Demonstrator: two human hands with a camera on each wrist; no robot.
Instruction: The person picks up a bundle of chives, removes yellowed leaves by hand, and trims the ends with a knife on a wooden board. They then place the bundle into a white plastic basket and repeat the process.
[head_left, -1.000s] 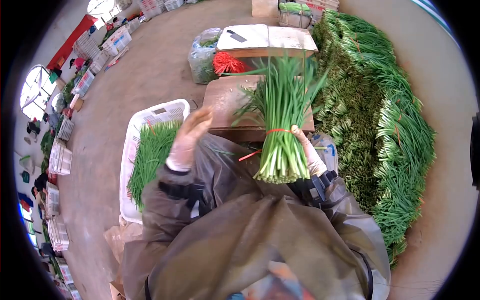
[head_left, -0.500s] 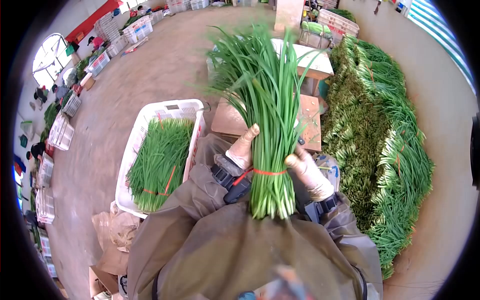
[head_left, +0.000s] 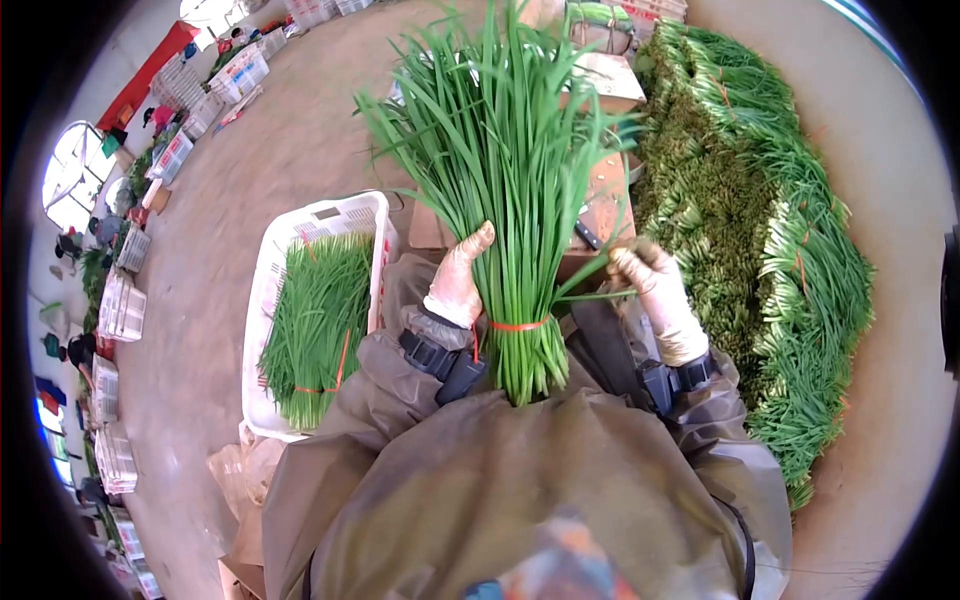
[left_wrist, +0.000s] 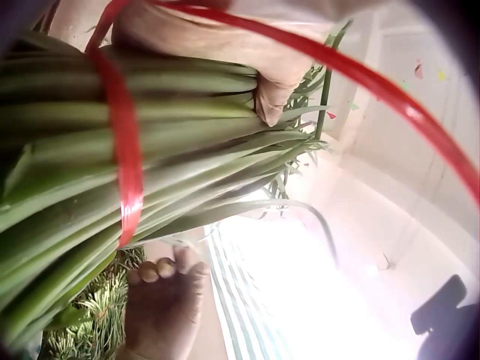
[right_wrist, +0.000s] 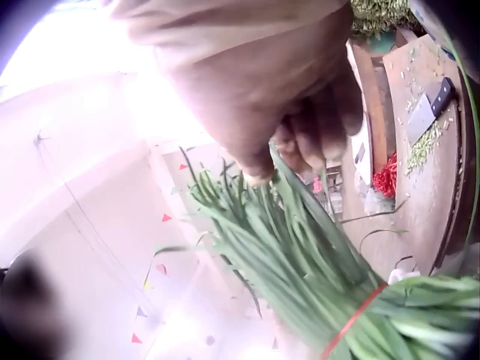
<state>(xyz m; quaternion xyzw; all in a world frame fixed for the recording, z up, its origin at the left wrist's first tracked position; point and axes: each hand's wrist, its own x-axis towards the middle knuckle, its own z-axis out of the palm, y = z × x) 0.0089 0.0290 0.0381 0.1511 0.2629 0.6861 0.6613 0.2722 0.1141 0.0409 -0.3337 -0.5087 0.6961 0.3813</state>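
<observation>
A large bunch of long green leafy stems [head_left: 515, 200] stands upright before the apron, a red band [head_left: 520, 325] round its lower part. The left hand [head_left: 459, 280] grips its left side above the band; in the left wrist view that thumb [left_wrist: 271, 97] lies across the stems. On the right, apart from the bunch, the right hand [head_left: 660, 300] has curled fingers pinching a few loose blades [head_left: 590, 285]. Seen in the right wrist view, the right hand [right_wrist: 262, 82] is curled near the leaves [right_wrist: 285, 240]. The band's loose end [left_wrist: 390, 101] crosses the left wrist view.
On the left a white crate [head_left: 255, 330] holds banded green bunches [head_left: 318, 320]. Behind the bunch are a wooden board [head_left: 605, 195] and a knife [head_left: 587, 234]. A long heap of greens [head_left: 815, 320] lies along the right wall. Brown paper [head_left: 235, 480] lies below the crate.
The right hand has left the bunch and moved right and up, now with loose blades in its fingers. The left hand came onto the bunch and has stayed there. The whole view has shifted.
</observation>
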